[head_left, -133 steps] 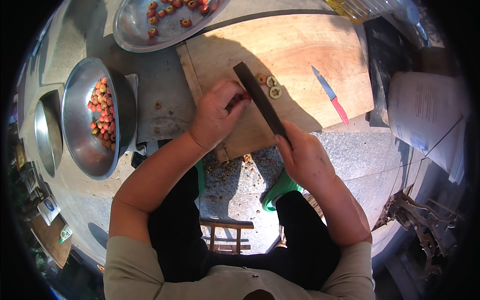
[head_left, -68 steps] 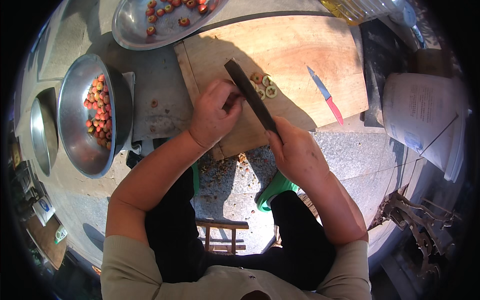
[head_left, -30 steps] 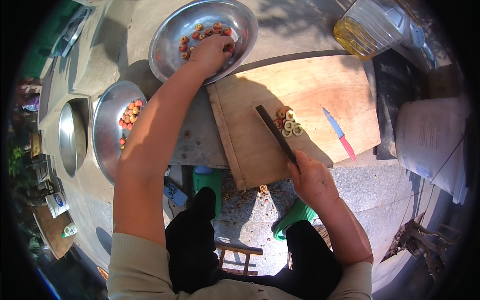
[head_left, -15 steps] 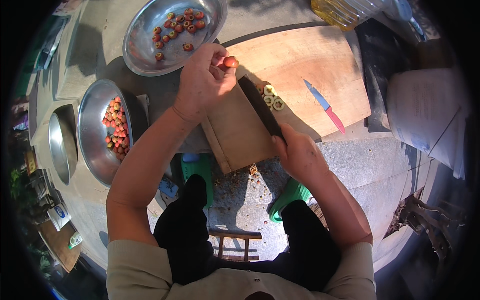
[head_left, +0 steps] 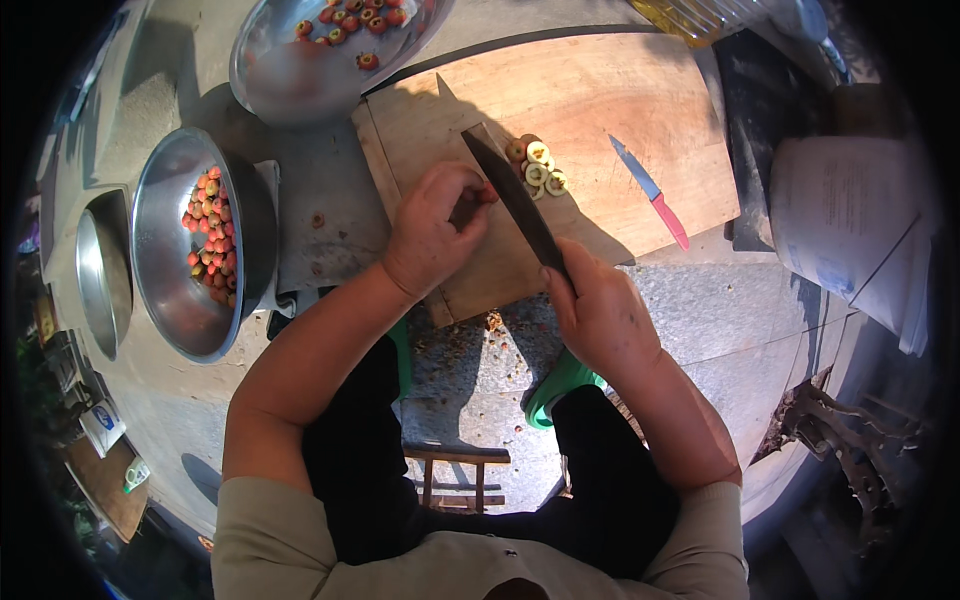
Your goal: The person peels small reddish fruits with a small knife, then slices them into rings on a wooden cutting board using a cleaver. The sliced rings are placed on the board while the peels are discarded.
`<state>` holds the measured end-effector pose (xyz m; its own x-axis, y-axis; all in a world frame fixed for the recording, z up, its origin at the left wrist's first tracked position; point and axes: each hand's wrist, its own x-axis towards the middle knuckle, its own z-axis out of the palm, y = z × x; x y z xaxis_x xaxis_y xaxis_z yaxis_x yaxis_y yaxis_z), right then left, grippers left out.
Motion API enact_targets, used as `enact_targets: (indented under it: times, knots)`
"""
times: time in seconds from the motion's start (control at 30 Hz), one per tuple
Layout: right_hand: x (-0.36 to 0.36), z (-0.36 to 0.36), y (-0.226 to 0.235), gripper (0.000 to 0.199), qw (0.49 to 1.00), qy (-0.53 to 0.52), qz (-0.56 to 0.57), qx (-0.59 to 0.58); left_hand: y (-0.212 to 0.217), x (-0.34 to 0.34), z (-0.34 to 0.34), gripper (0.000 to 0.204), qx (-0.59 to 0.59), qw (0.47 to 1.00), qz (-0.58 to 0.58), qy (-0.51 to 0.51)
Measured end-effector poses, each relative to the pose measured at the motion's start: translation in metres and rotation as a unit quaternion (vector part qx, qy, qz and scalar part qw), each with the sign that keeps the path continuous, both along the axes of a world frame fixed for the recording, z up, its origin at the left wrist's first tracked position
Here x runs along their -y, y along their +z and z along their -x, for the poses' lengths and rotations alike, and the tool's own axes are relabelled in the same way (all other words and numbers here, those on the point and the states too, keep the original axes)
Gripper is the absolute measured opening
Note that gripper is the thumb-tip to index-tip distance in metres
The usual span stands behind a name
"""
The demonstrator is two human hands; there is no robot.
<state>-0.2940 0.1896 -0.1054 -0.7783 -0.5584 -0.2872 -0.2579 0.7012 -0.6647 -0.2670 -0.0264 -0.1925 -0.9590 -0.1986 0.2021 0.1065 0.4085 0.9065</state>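
My left hand (head_left: pixel 437 228) is closed, its thumb and fingers pinching a small red hawthorn fruit (head_left: pixel 487 192) low over the wooden cutting board (head_left: pixel 625 90). The fingers hide most of that fruit. In my right hand (head_left: pixel 608 312) is the handle of a kitchen knife. Its dark blade (head_left: pixel 512 198) points away from me, just right of my left fingertips. Against the blade's far right side lie several pale ring-shaped hawthorn slices (head_left: pixel 537 175) with red skin. A paring knife (head_left: pixel 650 190) with a red handle rests on the board's right part.
A metal bowl (head_left: pixel 290 85) at the top holds several cored red fruits (head_left: pixel 345 20). Left of the board, a deeper metal bowl (head_left: pixel 165 290) contains whole fruits (head_left: pixel 212 235). A plastic oil bottle (head_left: pixel 695 18) lies beyond the board; a white sack (head_left: pixel 845 215) stands at the right.
My left hand has come back from beside the upper bowl to the board near the blade, bringing the red fruit. My right hand keeps hold of the knife. The view has shifted slightly.
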Motion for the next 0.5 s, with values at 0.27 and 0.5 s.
enact_targets:
  times: [0.27,0.5]
  knots:
    - [0.001,-0.002,0.002,0.024,1.0,0.013,-0.026,-0.012,0.002,0.001,0.001,0.02,-0.012,0.999,0.031,-0.002]
    - [0.012,0.005,0.003,0.022,0.999,0.018,-0.044,-0.013,0.004,0.002,0.002,0.02,-0.005,0.999,0.045,-0.004]
